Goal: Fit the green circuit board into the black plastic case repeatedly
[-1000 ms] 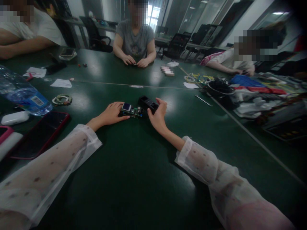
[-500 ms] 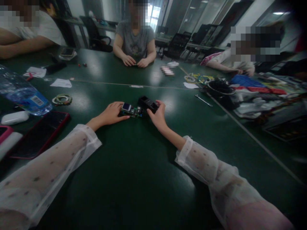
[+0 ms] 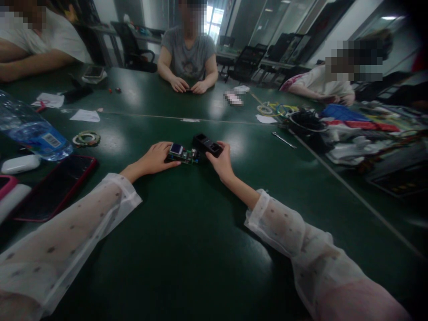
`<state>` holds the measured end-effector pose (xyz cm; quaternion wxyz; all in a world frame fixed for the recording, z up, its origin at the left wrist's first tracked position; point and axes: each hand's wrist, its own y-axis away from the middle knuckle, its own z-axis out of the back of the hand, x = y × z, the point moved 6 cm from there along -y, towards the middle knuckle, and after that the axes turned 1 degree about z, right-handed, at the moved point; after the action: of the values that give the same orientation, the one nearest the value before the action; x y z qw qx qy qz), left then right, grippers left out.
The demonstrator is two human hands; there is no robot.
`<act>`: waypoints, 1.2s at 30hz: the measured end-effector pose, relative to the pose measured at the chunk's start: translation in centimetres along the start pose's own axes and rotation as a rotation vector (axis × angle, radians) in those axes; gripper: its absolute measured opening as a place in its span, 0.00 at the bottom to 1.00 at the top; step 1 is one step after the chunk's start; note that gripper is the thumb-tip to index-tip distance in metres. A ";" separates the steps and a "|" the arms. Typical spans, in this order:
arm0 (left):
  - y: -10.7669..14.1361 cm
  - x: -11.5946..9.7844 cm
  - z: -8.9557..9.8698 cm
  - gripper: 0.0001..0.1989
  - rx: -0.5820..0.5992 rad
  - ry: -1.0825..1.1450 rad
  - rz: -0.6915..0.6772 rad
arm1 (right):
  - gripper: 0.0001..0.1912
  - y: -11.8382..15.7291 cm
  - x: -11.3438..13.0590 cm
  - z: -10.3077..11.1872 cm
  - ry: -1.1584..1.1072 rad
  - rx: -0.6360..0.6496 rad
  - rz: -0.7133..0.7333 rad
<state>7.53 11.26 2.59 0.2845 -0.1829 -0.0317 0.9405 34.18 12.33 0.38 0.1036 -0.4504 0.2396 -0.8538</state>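
Note:
Near the middle of the dark green table, my left hand is closed on the left end of a small circuit board with a little square screen. Its thumb runs along the board's near edge. My right hand grips the right end of a black plastic housing with cut-outs in its top face, thumb in front and fingers behind. The housing lies just beyond and to the right of the board, their ends close together; whether they touch I cannot tell.
To the left are a water bottle, a red-edged phone, a white earphone case and bracelets. A wrench lies right, before a pile of cables and bags. Several people sit around the table.
My right hand and the black housing have shifted very slightly. My left hand and the circuit board stay where they were.

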 end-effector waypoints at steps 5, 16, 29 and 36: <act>0.0 -0.1 0.1 0.43 0.003 0.005 0.012 | 0.27 0.0 0.0 -0.2 -0.056 0.019 -0.078; -0.1 -0.1 0.0 0.42 -0.009 -0.001 0.003 | 0.28 0.6 4.3 1.4 -0.035 -0.069 0.077; 0.1 -0.3 0.1 0.40 -0.024 0.008 -0.023 | 0.31 1.6 8.0 0.4 -0.163 0.188 0.230; 0.1 0.0 0.0 0.43 -0.020 0.036 0.020 | 0.29 1.6 7.3 -0.6 -0.171 0.318 0.222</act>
<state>7.47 11.22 2.56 0.2739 -0.2031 -0.0344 0.9395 29.42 8.27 4.55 0.2868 -0.4699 0.1403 -0.8229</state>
